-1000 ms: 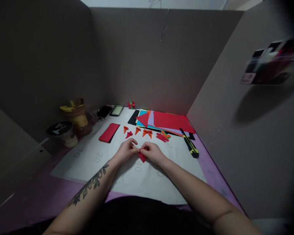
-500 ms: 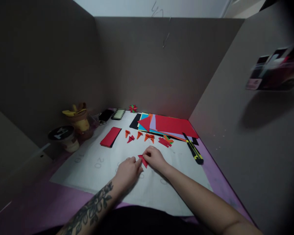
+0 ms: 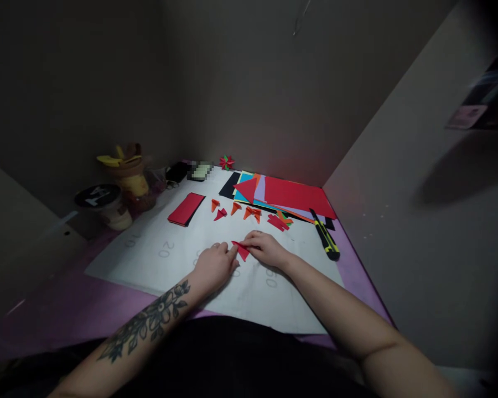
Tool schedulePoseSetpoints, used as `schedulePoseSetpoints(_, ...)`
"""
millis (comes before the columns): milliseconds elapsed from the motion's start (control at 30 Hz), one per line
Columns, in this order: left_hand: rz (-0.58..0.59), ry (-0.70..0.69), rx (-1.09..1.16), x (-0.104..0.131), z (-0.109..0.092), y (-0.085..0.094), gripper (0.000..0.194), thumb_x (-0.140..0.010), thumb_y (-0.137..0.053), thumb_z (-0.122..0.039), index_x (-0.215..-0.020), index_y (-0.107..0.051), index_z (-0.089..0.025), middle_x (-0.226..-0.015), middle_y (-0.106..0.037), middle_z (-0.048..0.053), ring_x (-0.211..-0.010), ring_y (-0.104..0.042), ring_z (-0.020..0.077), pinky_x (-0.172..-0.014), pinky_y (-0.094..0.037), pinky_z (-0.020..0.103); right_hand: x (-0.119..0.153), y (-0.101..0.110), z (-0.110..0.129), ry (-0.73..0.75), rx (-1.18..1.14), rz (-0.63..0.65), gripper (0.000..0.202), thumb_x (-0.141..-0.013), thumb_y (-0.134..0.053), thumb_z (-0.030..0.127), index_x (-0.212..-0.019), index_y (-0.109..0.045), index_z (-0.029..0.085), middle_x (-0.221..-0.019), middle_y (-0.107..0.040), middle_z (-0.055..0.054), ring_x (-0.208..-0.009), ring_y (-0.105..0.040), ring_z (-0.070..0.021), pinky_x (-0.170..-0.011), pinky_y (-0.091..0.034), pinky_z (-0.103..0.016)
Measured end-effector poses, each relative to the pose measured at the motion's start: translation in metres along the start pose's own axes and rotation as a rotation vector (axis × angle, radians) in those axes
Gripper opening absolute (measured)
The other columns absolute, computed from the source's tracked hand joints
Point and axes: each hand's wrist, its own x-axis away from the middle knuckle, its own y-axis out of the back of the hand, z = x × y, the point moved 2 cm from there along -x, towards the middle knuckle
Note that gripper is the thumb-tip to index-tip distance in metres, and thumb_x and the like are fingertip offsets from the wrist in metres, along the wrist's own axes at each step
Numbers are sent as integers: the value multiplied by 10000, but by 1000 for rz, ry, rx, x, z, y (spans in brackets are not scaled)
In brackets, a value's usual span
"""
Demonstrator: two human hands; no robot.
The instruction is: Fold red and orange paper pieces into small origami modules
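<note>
A small red paper piece (image 3: 242,251), folded to a point, lies on the white sheet (image 3: 149,265) between my two hands. My left hand (image 3: 216,265) has its fingers closed on the piece's left edge. From the right, my right hand (image 3: 268,247) pinches the piece's upper right edge. Just beyond sit small folded orange pieces (image 3: 252,213), a folded red piece (image 3: 220,214) and cut red strips (image 3: 278,222). A stack of red rectangles (image 3: 186,209) rests further left.
Coloured paper sheets (image 3: 299,197) lie at the back right, beside a black and yellow cutter (image 3: 327,240). A lidded cup (image 3: 103,204) and a pot (image 3: 130,171) stand at the left. Grey partitions enclose the table.
The view has tilted downward, so the table things appear higher. My right hand's fingers now lie flatter over the red piece, whose visible shape has changed slightly.
</note>
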Motion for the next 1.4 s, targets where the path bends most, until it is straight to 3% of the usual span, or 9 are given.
schedulePoseSetpoints(167, -36, -15, -11, -1, 0, 1, 328, -900, -419, -362, -1178, -506, -212, -958, -564, 91, -886, -525, 241, -672, -423, 325, 1, 3, -1, 31, -11, 23, 294, -801, -518, 64, -996, -693, 196, -921, -637, -68, -861, -604, -159, -794, -500, -293)
schedulePoseSetpoints(433, -89, -222, 18, -5, 0, 0, 216, -916, -406, -271, -961, -583, -155, -944, -605, 95, -860, -516, 216, -721, -416, 332, 2, 2, -1, 75, 24, 31, 226, -818, -520, 93, -933, -696, 177, -914, -653, -80, -860, -608, -168, -796, -506, -304)
schedulePoseSetpoints(900, -127, -224, -22, -6, -3, -3, 217, -912, -401, -224, -1017, -582, -166, -933, -614, 89, -841, -522, 224, -683, -409, 342, 3, 0, 4, 80, 11, 1, 195, -819, -534, 114, -901, -697, 181, -881, -662, -79, -840, -601, -171, -775, -507, -310)
schedulePoseSetpoints(1000, -118, -222, -14, -6, -3, -2, 219, -913, -398, -228, -1010, -584, -167, -937, -610, 87, -841, -520, 223, -689, -410, 343, 3, 0, 4, 27, -33, -17, 203, -802, -534, 89, -890, -690, 185, -859, -668, -64, -840, -605, -166, -791, -499, -309)
schedulePoseSetpoints(1200, -91, -202, -9, -5, -3, -1, 226, -910, -398, -244, -995, -591, -165, -931, -608, 97, -853, -519, 227, -700, -415, 351, -5, -5, -2, -255, -123, -58, 323, -784, -473, 7, -939, -705, 172, -876, -676, -51, -825, -626, -144, -788, -494, -278)
schedulePoseSetpoints(1400, -99, -174, -26, -1, -4, -1, 246, -914, -390, -261, -1051, -576, -176, -993, -608, 105, -886, -513, 241, -709, -421, 364, -9, -7, -1, -233, -83, 27, 321, -796, -516, 35, -984, -720, 196, -834, -628, -45, -790, -600, -142, -753, -482, -260)
